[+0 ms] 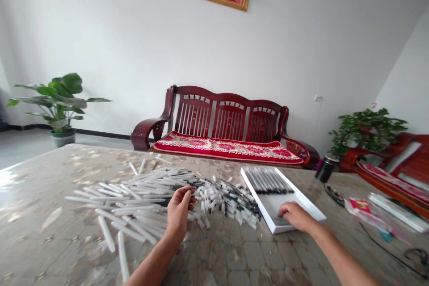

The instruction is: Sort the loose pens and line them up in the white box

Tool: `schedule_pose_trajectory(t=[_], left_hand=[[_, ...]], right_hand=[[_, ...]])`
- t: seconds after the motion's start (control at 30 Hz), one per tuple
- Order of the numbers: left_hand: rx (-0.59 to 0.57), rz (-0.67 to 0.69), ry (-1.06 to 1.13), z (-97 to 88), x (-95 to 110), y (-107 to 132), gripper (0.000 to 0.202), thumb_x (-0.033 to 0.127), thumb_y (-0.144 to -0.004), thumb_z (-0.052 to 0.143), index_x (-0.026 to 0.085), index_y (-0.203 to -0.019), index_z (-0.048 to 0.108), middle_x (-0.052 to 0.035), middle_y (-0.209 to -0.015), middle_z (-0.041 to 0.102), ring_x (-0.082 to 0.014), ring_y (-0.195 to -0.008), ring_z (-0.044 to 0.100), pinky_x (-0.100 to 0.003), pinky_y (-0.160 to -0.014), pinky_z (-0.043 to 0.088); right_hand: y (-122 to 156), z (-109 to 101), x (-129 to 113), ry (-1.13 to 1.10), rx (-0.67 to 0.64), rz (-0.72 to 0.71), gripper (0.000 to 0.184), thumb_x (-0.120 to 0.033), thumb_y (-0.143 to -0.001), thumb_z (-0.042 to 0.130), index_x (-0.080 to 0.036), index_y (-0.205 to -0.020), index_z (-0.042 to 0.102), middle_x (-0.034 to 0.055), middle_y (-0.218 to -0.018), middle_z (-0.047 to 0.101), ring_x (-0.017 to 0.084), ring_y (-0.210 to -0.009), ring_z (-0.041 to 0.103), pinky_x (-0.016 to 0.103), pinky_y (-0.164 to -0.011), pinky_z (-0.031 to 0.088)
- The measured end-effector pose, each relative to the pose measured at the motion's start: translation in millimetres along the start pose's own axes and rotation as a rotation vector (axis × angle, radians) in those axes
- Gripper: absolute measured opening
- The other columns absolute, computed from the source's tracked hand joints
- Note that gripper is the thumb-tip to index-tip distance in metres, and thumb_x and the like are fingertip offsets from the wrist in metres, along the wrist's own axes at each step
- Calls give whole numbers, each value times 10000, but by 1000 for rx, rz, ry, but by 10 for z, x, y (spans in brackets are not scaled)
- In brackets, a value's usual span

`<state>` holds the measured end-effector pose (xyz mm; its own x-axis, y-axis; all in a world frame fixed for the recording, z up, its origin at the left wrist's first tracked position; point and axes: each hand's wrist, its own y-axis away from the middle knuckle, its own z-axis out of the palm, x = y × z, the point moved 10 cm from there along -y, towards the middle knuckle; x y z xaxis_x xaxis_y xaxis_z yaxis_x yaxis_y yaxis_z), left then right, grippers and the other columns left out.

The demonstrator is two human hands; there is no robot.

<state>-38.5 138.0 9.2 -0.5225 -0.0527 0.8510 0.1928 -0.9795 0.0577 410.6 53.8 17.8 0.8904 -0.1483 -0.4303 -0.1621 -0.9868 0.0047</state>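
Two hands at a heap of pen parts [140,199] and a white tray [272,205] on a marble-patterned table [40,196].
The left hand [178,213] reaches forward from a straight forearm, knuckles up, its fingers curled down into the middle of the heap; whether they grip a pen cannot be told. The right hand [295,215] lies palm down on the tray's bare near end with its fingers bent under, so its grip is hidden. Finished pens [268,182] are lined up at the tray's far end. Small caps [228,201] lie scattered between heap and tray. A red wooden bench [228,120] stands behind.
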Motion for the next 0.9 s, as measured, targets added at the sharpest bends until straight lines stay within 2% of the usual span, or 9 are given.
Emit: schedule_pose_trajectory(t=[0.1,0.23,0.3,0.37,0.47,0.57,0.7,0.8,0.9], left_hand=[[-20,37,-54,12,5,-13,466,475,-515,832,164,-823,670,-16,-738,687,-121,-534,592,-199,-442,407],[-75,84,-123,60,0,-18,411,464,-574,798,166,-825,667,-19,-739,678,-135,-537,600,-210,-438,401],[-63,110,-134,45,11,-26,399,474,-600,772,168,-831,661,-20,-745,674,-142,-547,604,-215,-440,402],[-25,137,-129,0,39,-43,392,484,-629,742,170,-846,652,-24,-763,675,-143,-556,604,-219,-447,407],[63,201,-116,-102,142,-69,379,484,-680,696,171,-886,638,-35,-808,681,-133,-556,593,-224,-460,411],[134,287,-114,-194,292,-83,344,466,-747,641,180,-937,627,-32,-835,673,-117,-543,567,-224,-463,401],[191,338,-109,-298,394,-119,268,401,-803,572,194,-970,609,-7,-849,649,-94,-534,529,-224,-494,413],[220,331,-88,-371,389,-165,237,356,-806,549,196,-972,606,1,-842,636,-89,-534,514,-227,-511,422],[239,336,-82,-426,399,-204,223,340,-803,546,196,-963,606,3,-834,635,-87,-525,503,-230,-512,423]], right_hand=[[-22,25,-46,18,24,6,350,-69,-603,493,-230,-731,776,38,-872,766,229,-931,660,293,-882,437],[-72,84,-182,33,18,8,325,-58,-642,504,-217,-756,763,39,-850,765,208,-875,681,256,-799,456],[-90,53,-317,64,46,11,291,-74,-667,517,-215,-757,755,45,-857,758,212,-877,676,262,-791,450],[-92,-41,-548,122,136,6,273,-99,-707,519,-215,-799,749,58,-922,749,214,-914,665,267,-811,440],[-67,-64,-1150,144,242,-79,282,-137,-776,486,-215,-884,734,68,-995,731,202,-952,653,259,-838,438],[-27,249,-1912,-56,152,-220,291,-172,-798,476,-214,-952,719,47,-975,735,186,-911,663,245,-814,463],[90,756,-2819,-68,68,-334,254,-161,-781,532,-230,-933,724,28,-950,729,170,-876,659,231,-782,448],[150,1055,-3272,13,41,-369,212,-198,-790,582,-245,-948,715,33,-988,716,185,-937,651,242,-808,442],[160,1233,-3567,86,40,-399,221,-230,-790,601,-235,-991,694,50,-1031,694,212,-983,636,271,-823,451]])
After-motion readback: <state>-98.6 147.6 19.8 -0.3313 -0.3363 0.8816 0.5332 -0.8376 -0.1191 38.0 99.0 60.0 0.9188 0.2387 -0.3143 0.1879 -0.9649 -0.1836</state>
